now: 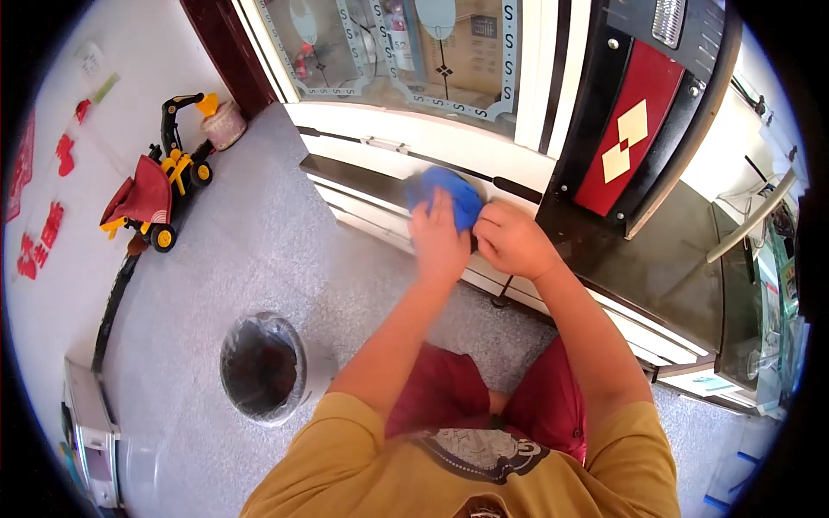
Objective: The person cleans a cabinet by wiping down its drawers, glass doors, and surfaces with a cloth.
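Observation:
A bunched blue cloth (458, 197) lies against the dark ledge on the front of a white cabinet (371, 216). My left hand (440, 237) holds it from the near side, fingers laid over its front. Close beside, my right hand (515, 242) is closed, its curled fingers pinching at the cloth's right lower edge. The fingertips of both hands are partly hidden by the cloth and by each other. Above the hands runs a dark strip with a small light handle (386, 144).
A bin (302, 367) with a clear liner stands on the grey floor left of my arms. Farther left is a toy digger (142, 198) by a pinkish tub (223, 127). Glass cabinet doors (406, 60) rise ahead; a dark countertop (648, 268) extends right.

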